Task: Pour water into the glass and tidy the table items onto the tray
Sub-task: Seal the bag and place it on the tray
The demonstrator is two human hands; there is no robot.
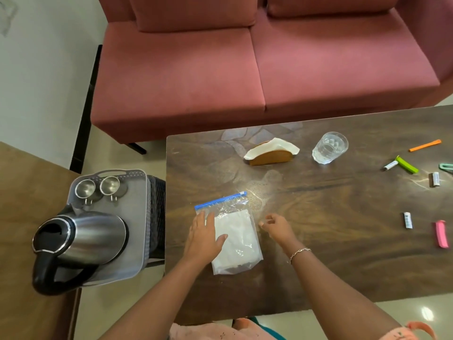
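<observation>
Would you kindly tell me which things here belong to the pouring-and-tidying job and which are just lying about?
Job: kettle, glass, tray, zip bag, napkin holder, orange clip, green clip, pink clip, batteries.

Lying about: sofa, steel cups already on the tray, side table.

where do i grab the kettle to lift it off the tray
By its black handle, from the near side: the kettle stands upright on the tray, its loop handle facing you and its spout pointing away, so the loop is open to grasp.
</observation>
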